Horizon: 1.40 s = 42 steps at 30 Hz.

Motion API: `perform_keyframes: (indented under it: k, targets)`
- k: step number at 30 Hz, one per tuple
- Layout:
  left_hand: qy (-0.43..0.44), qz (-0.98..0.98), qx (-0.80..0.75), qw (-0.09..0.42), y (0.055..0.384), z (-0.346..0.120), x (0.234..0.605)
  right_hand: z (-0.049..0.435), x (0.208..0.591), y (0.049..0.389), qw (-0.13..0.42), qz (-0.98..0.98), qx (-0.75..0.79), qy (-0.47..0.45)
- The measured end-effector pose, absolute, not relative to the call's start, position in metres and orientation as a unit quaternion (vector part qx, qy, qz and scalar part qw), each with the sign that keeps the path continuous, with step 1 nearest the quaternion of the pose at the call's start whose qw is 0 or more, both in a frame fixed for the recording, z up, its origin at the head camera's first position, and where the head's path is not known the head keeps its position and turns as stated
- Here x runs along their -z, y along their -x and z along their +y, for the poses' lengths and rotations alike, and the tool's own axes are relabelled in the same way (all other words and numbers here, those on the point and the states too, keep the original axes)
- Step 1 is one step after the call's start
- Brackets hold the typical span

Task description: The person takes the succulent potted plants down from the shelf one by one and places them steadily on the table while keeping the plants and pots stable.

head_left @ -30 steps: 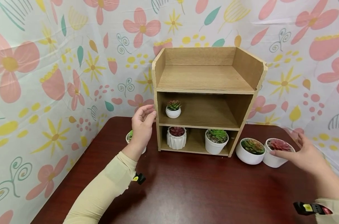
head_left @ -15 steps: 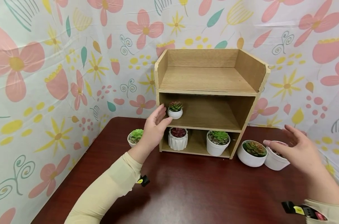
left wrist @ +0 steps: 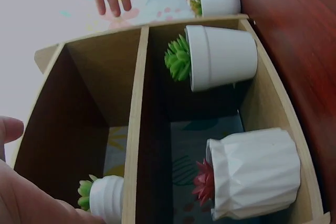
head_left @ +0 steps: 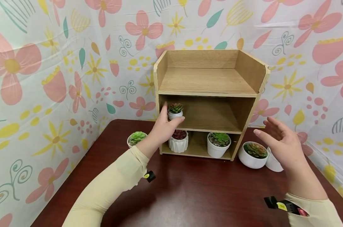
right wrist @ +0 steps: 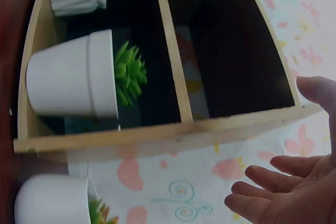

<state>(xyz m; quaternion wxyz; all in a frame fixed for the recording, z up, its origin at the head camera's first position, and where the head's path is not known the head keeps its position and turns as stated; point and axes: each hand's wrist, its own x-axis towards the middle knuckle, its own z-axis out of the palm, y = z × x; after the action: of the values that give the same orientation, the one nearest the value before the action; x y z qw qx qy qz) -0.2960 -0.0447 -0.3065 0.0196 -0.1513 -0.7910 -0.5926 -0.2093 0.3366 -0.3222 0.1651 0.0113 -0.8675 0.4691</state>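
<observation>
On the middle shelf's left end stands a small white ribbed pot with a green and reddish succulent (head_left: 175, 108). My left hand (head_left: 164, 125) is beside it, thumb apart in front and fingers reaching along its left side. In the left wrist view the fingers (left wrist: 42, 203) come up to the small pot (left wrist: 107, 198), while the thumb stands away; contact cannot be told. My right hand (head_left: 286, 146) hovers holding nothing, fingers spread, above and in front of two white succulent pots, the nearer a round bowl (head_left: 252, 160) and the other (head_left: 274, 162) partly hidden.
The wooden shelf unit (head_left: 208, 94) has a bare top tier. Its bottom tier holds a faceted white pot (head_left: 178, 145) with a dark red succulent and a plain white pot (head_left: 218, 149) with a green one. Another green succulent (head_left: 137, 137) stands left, partly behind my forearm.
My left hand has moved right, from outside the shelf's left side to the small pot. The right hand has drawn back leftward and up from the right-hand pots.
</observation>
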Motion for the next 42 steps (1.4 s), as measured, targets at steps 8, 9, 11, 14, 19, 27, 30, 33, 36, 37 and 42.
perform_keyframes:
  k: [8,9,11,14,19,27,30,33,36,37,42]
  targets:
    - [0.123,-0.803,0.583,-0.006,0.312,-0.041,0.301,0.318,0.321,0.218,0.152,-0.862,-0.484,-0.019]
    - [0.119,-0.806,0.579,-0.009,0.314,-0.040,0.301,0.317,0.320,0.218,0.152,-0.861,-0.484,-0.021]
    - [0.116,-0.809,0.576,-0.014,0.316,-0.039,0.301,0.314,0.320,0.220,0.154,-0.860,-0.486,-0.021]
    - [0.114,-0.813,0.571,-0.014,0.322,-0.037,0.301,0.310,0.319,0.224,0.155,-0.858,-0.490,-0.017]
    - [0.106,-0.825,0.555,-0.016,0.330,-0.033,0.301,0.305,0.320,0.230,0.156,-0.846,-0.510,-0.001]
    - [0.092,-0.844,0.529,-0.003,0.345,-0.028,0.301,0.298,0.324,0.240,0.173,-0.821,-0.543,-0.001]
    - [0.092,-0.842,0.532,0.011,0.349,-0.026,0.301,0.296,0.325,0.242,0.180,-0.816,-0.549,-0.002]
    - [0.092,-0.843,0.530,0.020,0.352,-0.024,0.301,0.294,0.324,0.243,0.184,-0.801,-0.569,-0.005]
    - [0.093,-0.845,0.526,0.026,0.354,-0.023,0.301,0.291,0.324,0.246,0.187,-0.786,-0.589,-0.006]
    - [0.094,-0.845,0.525,0.027,0.355,-0.023,0.301,0.289,0.324,0.246,0.188,-0.782,-0.594,-0.005]
    - [0.100,-0.853,0.512,0.027,0.357,-0.021,0.303,0.284,0.325,0.249,0.196,-0.755,-0.625,0.002]
